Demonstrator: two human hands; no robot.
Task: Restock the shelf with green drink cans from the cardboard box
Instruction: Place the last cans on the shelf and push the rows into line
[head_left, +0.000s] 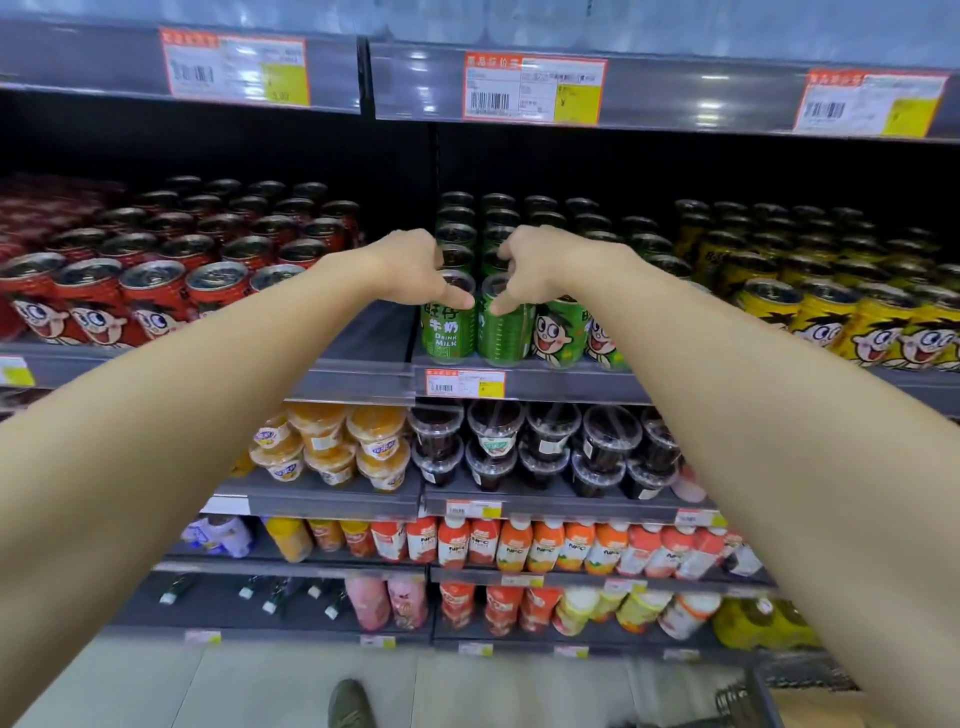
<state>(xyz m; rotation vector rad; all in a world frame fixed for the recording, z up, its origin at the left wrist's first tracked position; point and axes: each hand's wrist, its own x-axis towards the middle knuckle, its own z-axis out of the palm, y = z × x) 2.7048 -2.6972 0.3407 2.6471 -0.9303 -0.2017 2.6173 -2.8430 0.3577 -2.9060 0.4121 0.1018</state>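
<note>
While the left hand (415, 270) and right hand (535, 270) each gripped a front-row green metal drink can (451, 327) (503, 332), the grey shelf (519, 382) was largely stocked; the box was out of view.

Green cans (451, 332), cartoon faces

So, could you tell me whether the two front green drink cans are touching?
Touching: head view shows left green can and right one side by side, no gap.
</note>
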